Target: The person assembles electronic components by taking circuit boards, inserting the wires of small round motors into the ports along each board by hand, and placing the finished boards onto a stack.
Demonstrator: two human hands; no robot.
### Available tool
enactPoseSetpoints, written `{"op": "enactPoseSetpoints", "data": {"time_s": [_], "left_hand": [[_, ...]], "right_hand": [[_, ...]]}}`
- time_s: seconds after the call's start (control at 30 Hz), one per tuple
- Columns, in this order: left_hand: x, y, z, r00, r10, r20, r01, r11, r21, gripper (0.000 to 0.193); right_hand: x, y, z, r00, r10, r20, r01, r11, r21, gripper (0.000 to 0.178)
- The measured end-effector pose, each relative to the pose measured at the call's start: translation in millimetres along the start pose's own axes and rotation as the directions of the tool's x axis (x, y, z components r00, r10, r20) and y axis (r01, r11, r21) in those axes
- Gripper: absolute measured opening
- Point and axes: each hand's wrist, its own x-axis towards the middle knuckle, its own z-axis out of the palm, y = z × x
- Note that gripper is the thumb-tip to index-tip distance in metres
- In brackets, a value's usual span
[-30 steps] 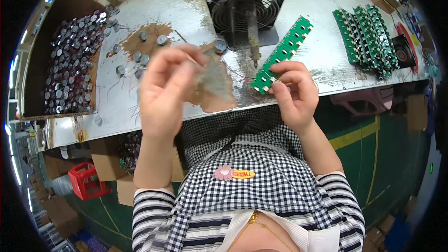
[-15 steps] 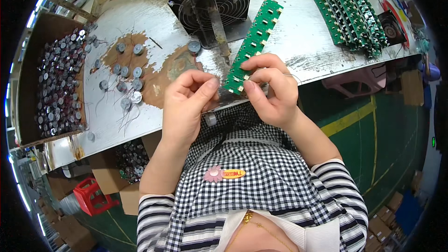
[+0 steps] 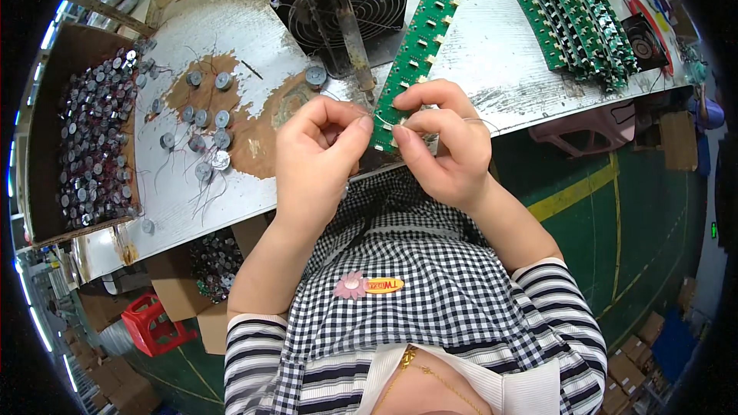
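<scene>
A long green circuit board (image 3: 421,50) with small pale connectors slants away from me beneath the soldering iron (image 3: 369,94), whose tip points down beside its left edge. My right hand (image 3: 450,138) is closed at the board's right edge, its fingertips on the near end. A thin silvery solder wire (image 3: 484,121) runs through that hand, and its free end reaches over the board. At the board's left edge, my left hand (image 3: 323,146) pinches a fine wire between thumb and forefinger; the fingers partly hide it. Close by lies a small round motor (image 3: 315,77).
A black fan (image 3: 369,4) stands behind the iron. Several loose motors (image 3: 222,118) with thin leads lie on the left, beside a cardboard box (image 3: 46,215) full of them. Stacked circuit boards (image 3: 573,31) sit at the far right. The table's front edge passes below my hands.
My left hand has come up and right to the board's edge, its pinch now nearer the iron tip. The board and right hand have shifted slightly away from me.
</scene>
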Motion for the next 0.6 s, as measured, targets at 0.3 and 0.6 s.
{"op": "enactPoseSetpoints", "data": {"time_s": [0.3, 0.6], "left_hand": [[4.3, 4.5, 3.0, 0.998, 0.049, -0.034, -0.049, 0.998, -0.026, 0.006], [-0.4, -1.0, -4.0, 0.996, 0.078, 0.039, -0.078, 0.997, -0.005, 0.006]], "right_hand": [[9.7, 2.2, 2.3, 1.0, -0.023, -0.021, 0.022, 0.999, -0.047, 0.013], [-2.2, -4.3, 0.3, 0.999, 0.039, -0.005, -0.039, 0.998, 0.058, 0.011]]}}
